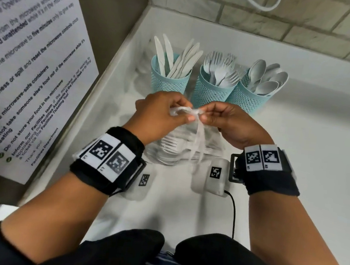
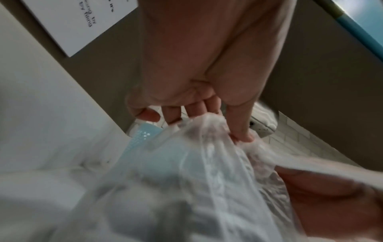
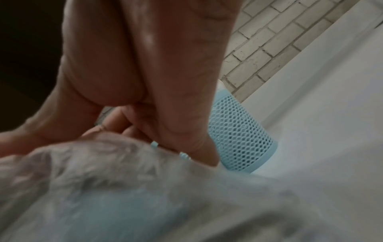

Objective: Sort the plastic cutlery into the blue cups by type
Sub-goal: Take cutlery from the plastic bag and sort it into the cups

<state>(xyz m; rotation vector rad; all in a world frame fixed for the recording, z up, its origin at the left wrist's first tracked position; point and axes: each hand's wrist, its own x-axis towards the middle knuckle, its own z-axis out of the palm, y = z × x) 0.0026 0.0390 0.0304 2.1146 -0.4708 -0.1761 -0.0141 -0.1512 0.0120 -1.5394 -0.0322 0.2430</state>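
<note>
I pinch the twisted neck of a clear plastic bag (image 1: 188,131) between both hands: my left hand (image 1: 161,113) curls its fingers (image 2: 241,124) round the bunched plastic on one side, and my right hand (image 1: 226,122) nips the same knot of film from the other side, thumb against fingertips. The two hands almost meet over the bag's top. Below them the bag hangs down to the white counter (image 1: 298,158), and through its film I can make out white plastic forks (image 1: 174,146) lying packed together.

Just beyond my knuckles stand three blue mesh cups in a row, touching or nearly so. The left cup (image 1: 169,81) holds white knives (image 1: 174,57), the middle cup (image 1: 213,90) holds forks, and the right cup (image 1: 249,97) holds spoons (image 1: 266,77), all standing handle-down.

Left of the counter a printed notice (image 1: 24,58) hangs on a brown panel. A pale brick wall (image 1: 293,21) runs behind the cups. Black bands with square markers wrap both my wrists.
</note>
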